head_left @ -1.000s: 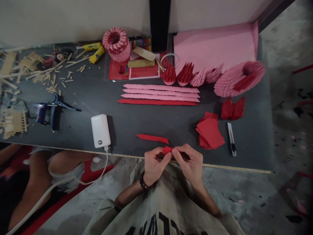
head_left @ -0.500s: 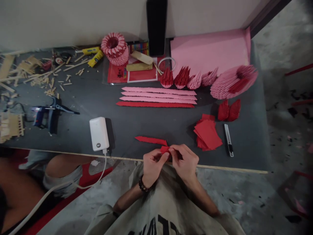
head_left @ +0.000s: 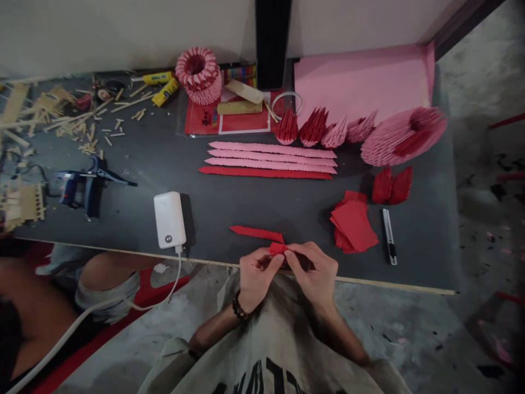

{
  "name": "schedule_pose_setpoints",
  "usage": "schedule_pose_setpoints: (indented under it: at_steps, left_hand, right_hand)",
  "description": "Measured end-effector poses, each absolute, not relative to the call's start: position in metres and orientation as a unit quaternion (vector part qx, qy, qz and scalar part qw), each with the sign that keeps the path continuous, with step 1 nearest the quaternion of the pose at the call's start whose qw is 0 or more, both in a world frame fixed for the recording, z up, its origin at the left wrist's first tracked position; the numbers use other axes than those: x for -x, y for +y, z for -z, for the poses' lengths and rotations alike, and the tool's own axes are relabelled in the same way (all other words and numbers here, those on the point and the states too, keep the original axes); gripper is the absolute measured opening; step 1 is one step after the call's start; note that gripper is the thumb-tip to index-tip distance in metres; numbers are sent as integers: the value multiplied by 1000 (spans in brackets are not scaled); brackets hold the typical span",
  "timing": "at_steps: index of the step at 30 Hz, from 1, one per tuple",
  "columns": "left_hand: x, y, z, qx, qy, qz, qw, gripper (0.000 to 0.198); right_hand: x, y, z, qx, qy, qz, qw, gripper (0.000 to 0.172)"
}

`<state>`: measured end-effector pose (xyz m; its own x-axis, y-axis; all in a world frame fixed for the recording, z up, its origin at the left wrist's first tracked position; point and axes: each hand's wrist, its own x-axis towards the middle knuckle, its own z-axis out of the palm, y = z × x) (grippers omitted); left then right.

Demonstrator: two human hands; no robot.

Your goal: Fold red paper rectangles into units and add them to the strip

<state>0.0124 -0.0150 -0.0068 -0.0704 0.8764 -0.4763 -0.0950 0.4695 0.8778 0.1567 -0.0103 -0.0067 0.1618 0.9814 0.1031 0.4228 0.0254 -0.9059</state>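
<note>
My left hand [head_left: 255, 272] and my right hand [head_left: 314, 270] meet at the near edge of the dark table [head_left: 139, 164]. Both pinch a small folded red paper piece [head_left: 278, 249] between thumbs and fingertips. Just beyond it lies a short red chain of folded pieces [head_left: 257, 233]. A stack of red paper squares [head_left: 353, 225] sits to the right of my hands, with a utility knife [head_left: 389, 235] beside it.
Long pink and red folded strips [head_left: 270, 160] lie mid-table. Behind them stand red and pink folded clusters [head_left: 324, 128], a pink origami body [head_left: 404, 135], pink sheets [head_left: 361, 79] and a ring-shaped model [head_left: 198, 74]. A white power bank [head_left: 169, 220], glue gun [head_left: 84, 186] and wood scraps [head_left: 49, 117] lie left. Another person's knee [head_left: 102, 279] is below left.
My hands stay together on the red piece, with the fingers shifting slightly along it. The view has wobbled a little; nothing on the table has moved.
</note>
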Motion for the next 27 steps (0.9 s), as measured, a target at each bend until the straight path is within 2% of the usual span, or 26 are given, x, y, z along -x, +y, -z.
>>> schedule_pose_setpoints:
  at_steps: [6, 12, 14, 19, 24, 27]
  left_hand:
    - [-12, -11, 7, -224, 575, -418, 666, 30]
    - [-7, -2, -1, -159, 556, -414, 703, 29]
    - [-6, -2, -6, -147, 552, -412, 710, 27]
    - [-5, -8, -11, -157, 534, -400, 728, 21]
    - [-3, -9, -7, -218, 520, -410, 717, 13]
    - [-2, -8, -5, -253, 533, -412, 694, 16]
  right_hand:
    - [-154, -14, 16, 600, -607, -256, 454, 11]
    - [-167, -23, 31, 517, -705, -174, 453, 43]
    - [-176, -23, 32, 476, -746, -156, 439, 48]
    - [-189, -17, 31, 441, -769, -154, 436, 39]
    - [-177, -13, 23, 495, -637, -311, 503, 25]
    - [-169, -13, 17, 531, -572, -391, 487, 20]
